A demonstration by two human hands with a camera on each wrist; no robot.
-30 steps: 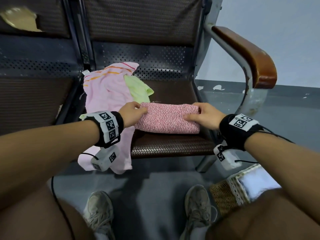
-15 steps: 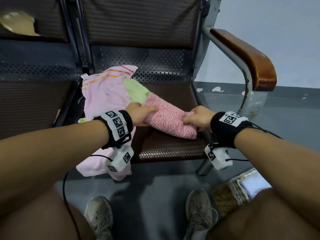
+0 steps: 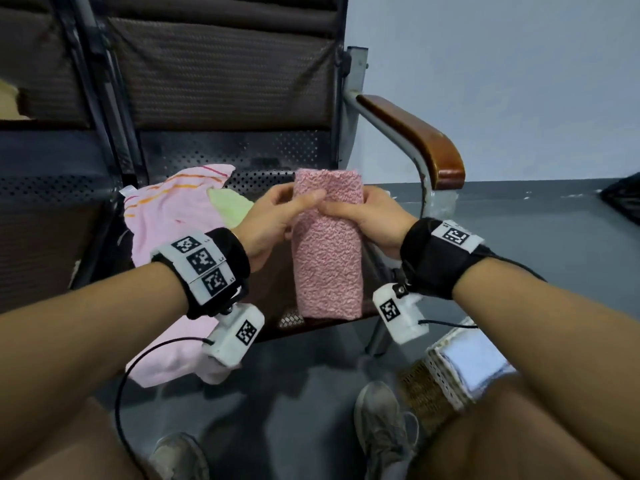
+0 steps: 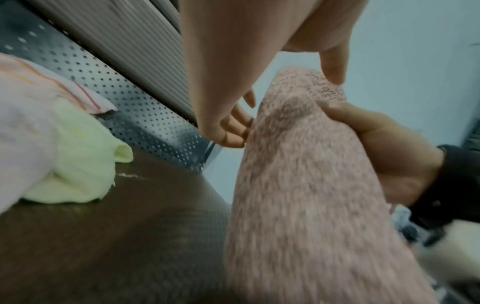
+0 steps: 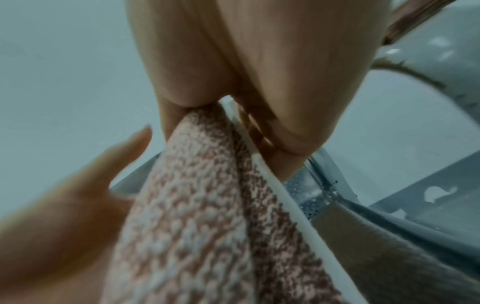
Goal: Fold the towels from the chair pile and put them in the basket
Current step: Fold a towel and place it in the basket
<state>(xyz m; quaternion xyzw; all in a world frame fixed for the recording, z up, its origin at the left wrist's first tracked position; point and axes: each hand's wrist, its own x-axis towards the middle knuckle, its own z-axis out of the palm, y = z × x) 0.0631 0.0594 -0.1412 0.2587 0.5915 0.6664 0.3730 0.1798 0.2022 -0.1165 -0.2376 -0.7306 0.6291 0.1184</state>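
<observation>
**Folded pink towel held upright over the chair seat**

The speckled pink towel (image 3: 327, 251), folded into a narrow bundle, is held vertically in front of the person, clear of the chair seat (image 3: 277, 292) in the head view. Its upper end points to 12 o'clock and its lower end hangs to 6 o'clock.

The right hand (image 3: 367, 216) grips the towel near its top from the 3 o'clock side, with the thumb laid across the front face and the fingers wrapped behind. The left hand (image 3: 273, 220) meets the towel from the 9 o'clock side. Its thumb presses the front face. In the left wrist view its fingers (image 4: 233, 127) reach to the towel's far side, slightly spread; whether they clamp it cannot be determined.

At 9 o'clock from the held towel, a pale pink striped towel (image 3: 173, 216) lies on the seat and drapes over its front edge. A light green towel (image 3: 230, 207) lies partly under it.

The woven basket (image 3: 436, 375) stands on the floor at 5 o'clock from the held towel, beside the right forearm. It contains a white folded cloth (image 3: 478, 362). The wooden armrest (image 3: 415, 133) is at 2 o'clock.
</observation>
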